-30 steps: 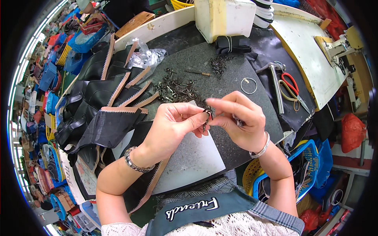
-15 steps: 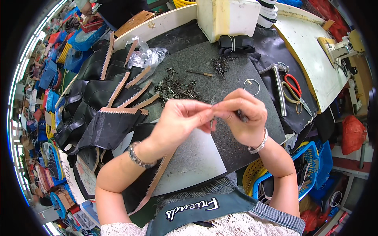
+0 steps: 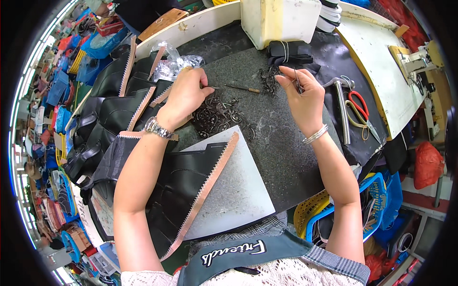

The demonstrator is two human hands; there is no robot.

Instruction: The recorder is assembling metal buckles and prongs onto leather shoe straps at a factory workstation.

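My left hand (image 3: 183,97) is closed in a pinch beside the larger pile of small dark metal fittings (image 3: 217,117). A thin metal tip shows at its fingertips; the rest is hidden. Raised near the smaller pile of dark fittings (image 3: 268,83), my right hand (image 3: 305,97) has curled fingers around a thin dark metal piece (image 3: 298,81), whose exact kind I cannot make out. Between the hands lies a thin tool with a wooden handle (image 3: 242,88). Nearer me, a black leather piece with a tan zigzag edge (image 3: 183,183) partly covers a white board (image 3: 234,190).
Black leather pieces (image 3: 107,114) are heaped at left, beside a clear plastic bag (image 3: 174,66). A metal hammer (image 3: 343,114) and red-handled scissors (image 3: 360,107) lie at right. At the back stands a white box (image 3: 279,21); a blue basket (image 3: 377,190) sits below the right edge.
My hands were together over the middle of the table. They have moved apart: the left to the far left by the larger pile, the right upward to the far right.
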